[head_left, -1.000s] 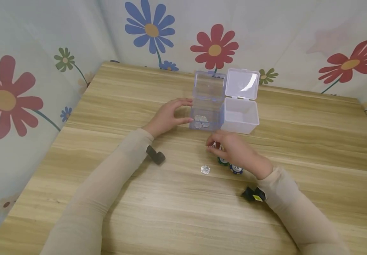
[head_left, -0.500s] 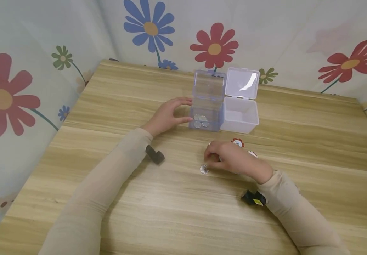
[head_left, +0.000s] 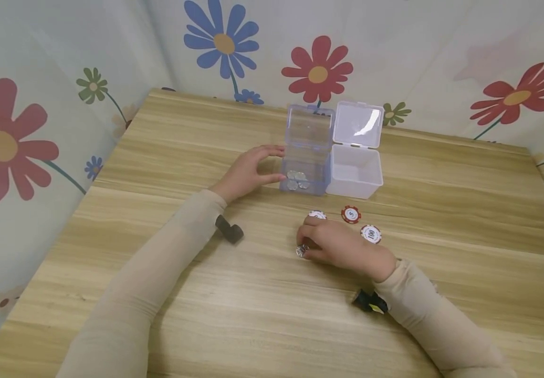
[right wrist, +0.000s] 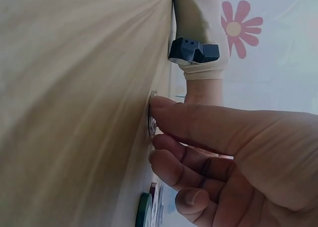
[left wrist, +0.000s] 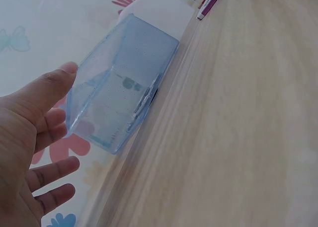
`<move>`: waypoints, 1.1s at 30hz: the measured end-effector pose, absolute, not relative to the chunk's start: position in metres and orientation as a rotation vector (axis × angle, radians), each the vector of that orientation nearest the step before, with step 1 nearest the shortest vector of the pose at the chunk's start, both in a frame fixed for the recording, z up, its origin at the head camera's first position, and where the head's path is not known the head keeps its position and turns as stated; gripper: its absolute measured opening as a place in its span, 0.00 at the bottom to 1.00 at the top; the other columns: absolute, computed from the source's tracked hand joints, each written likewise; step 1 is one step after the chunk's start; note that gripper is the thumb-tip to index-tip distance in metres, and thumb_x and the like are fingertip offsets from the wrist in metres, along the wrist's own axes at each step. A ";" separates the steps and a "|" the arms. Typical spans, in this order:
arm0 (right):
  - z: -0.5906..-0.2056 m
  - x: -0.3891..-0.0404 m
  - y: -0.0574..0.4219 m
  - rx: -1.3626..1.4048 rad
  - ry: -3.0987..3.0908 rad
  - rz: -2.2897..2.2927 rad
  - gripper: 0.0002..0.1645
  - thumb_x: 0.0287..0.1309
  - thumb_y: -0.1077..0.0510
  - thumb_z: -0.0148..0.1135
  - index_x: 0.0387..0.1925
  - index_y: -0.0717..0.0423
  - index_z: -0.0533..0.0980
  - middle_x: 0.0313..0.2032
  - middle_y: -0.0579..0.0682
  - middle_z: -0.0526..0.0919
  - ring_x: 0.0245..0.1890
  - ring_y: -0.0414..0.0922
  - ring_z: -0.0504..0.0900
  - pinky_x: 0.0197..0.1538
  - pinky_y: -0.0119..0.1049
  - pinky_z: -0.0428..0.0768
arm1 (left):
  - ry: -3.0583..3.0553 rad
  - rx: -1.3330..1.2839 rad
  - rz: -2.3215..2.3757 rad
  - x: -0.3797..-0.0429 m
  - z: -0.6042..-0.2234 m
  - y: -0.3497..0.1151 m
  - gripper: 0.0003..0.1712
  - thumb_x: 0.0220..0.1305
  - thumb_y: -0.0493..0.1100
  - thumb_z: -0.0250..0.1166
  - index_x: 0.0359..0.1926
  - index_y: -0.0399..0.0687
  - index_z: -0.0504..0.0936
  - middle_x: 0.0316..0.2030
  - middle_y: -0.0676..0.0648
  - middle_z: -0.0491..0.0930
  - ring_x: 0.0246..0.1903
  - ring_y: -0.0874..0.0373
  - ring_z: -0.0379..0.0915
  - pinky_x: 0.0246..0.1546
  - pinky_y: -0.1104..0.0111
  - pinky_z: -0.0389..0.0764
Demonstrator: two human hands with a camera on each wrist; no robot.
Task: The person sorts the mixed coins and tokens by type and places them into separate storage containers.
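In the head view my left hand [head_left: 249, 174] rests its thumb and forefinger at the left side of a clear bluish plastic box [head_left: 320, 185], its fingers extended. The left wrist view has the thumb at the edge of this box [left wrist: 144, 53], the other fingers apart. Several silver coins [head_left: 297, 179] lie inside, and its lid stands open. My right hand [head_left: 335, 244] is low over the table, thumb and curled fingers pinching a silver coin [head_left: 302, 251]. In the right wrist view the thumb tip presses that coin [right wrist: 152, 120], which lies along the tabletop; the forefinger is mostly hidden.
A white plastic box [head_left: 354, 188] with its lid raised stands right beside the bluish one. Near my right hand lie a red poker chip [head_left: 351, 214], a white 100 chip [head_left: 370, 234] and a partly covered chip [head_left: 317, 214]. A green chip [right wrist: 144, 210] shows in the right wrist view.
My right hand has moved toward me and left from over the chips to the loose coin, uncovering the red and white chips. My left hand stays at the bluish box.
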State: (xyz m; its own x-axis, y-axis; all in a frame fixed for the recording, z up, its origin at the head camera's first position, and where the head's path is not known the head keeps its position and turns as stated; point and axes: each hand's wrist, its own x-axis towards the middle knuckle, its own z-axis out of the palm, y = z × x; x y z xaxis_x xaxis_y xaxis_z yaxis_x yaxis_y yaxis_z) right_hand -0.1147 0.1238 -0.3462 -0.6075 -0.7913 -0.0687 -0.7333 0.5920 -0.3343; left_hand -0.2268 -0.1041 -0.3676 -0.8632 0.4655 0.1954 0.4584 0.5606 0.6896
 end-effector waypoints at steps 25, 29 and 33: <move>-0.344 -0.118 0.127 -1.207 2.552 -0.535 0.08 0.50 0.53 0.64 0.27 0.49 0.72 0.24 0.39 0.72 0.25 0.34 0.69 0.30 0.24 0.69 | 2.757 0.810 1.237 -0.226 -0.368 -0.105 0.34 0.49 0.56 0.66 0.57 0.51 0.71 0.62 0.56 0.66 0.65 0.60 0.56 0.68 0.66 0.55; -0.343 -0.119 0.127 -1.184 2.518 -0.573 0.07 0.51 0.53 0.63 0.26 0.47 0.72 0.22 0.38 0.72 0.24 0.33 0.69 0.30 0.24 0.69 | 2.758 0.804 1.234 -0.226 -0.369 -0.105 0.33 0.49 0.56 0.66 0.57 0.51 0.71 0.62 0.56 0.66 0.65 0.60 0.56 0.68 0.65 0.55; -0.341 -0.120 0.128 -1.169 2.485 -0.605 0.05 0.52 0.54 0.62 0.26 0.47 0.73 0.22 0.37 0.72 0.23 0.31 0.68 0.29 0.23 0.70 | 2.756 0.806 1.238 -0.227 -0.369 -0.104 0.33 0.50 0.56 0.66 0.57 0.50 0.71 0.62 0.55 0.66 0.65 0.59 0.56 0.67 0.65 0.55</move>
